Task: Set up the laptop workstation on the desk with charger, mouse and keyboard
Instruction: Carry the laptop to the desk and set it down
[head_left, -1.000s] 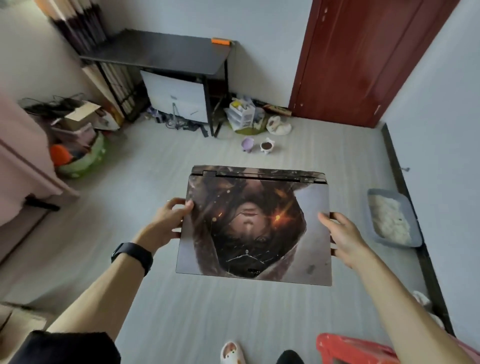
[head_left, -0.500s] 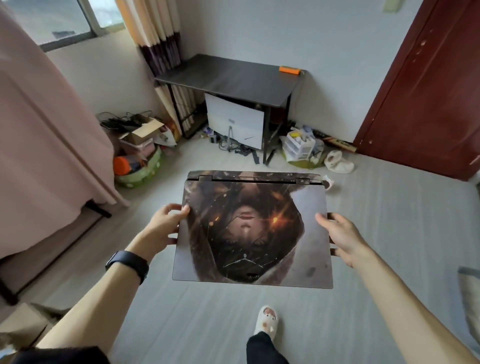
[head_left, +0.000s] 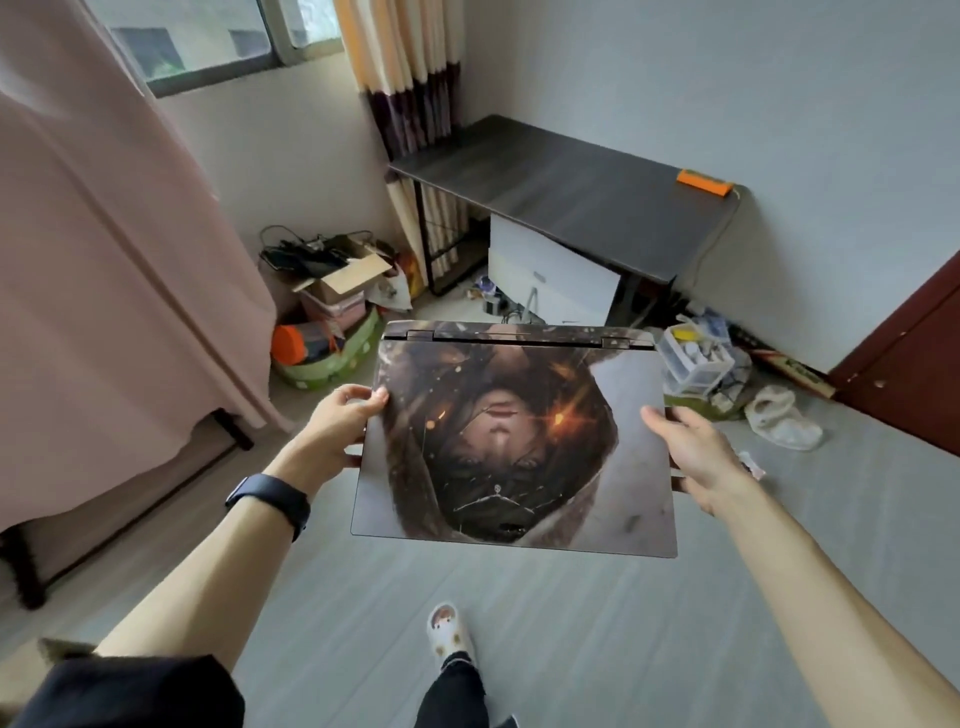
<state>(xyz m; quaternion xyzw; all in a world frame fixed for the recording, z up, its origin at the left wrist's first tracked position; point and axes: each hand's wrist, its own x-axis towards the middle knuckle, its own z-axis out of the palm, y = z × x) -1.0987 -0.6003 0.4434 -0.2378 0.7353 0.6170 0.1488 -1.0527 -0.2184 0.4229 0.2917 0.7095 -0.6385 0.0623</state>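
- You hold the closed laptop (head_left: 514, 441) flat above the floor, with the hinge facing away from you.
- Your left hand (head_left: 332, 426) and right hand (head_left: 696, 457) grip its side edges, fingers (head_left: 363, 397) curled round them.
- The dark worktop (head_left: 571, 197) stands ahead, well apart.

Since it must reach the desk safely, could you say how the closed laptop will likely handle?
The closed laptop is probably rigid: it spans flat between left hand and right hand. Its smooth lid may slip; each grip is edge-only.

laptop (head_left: 514, 441) before desk (head_left: 571, 192), between hands
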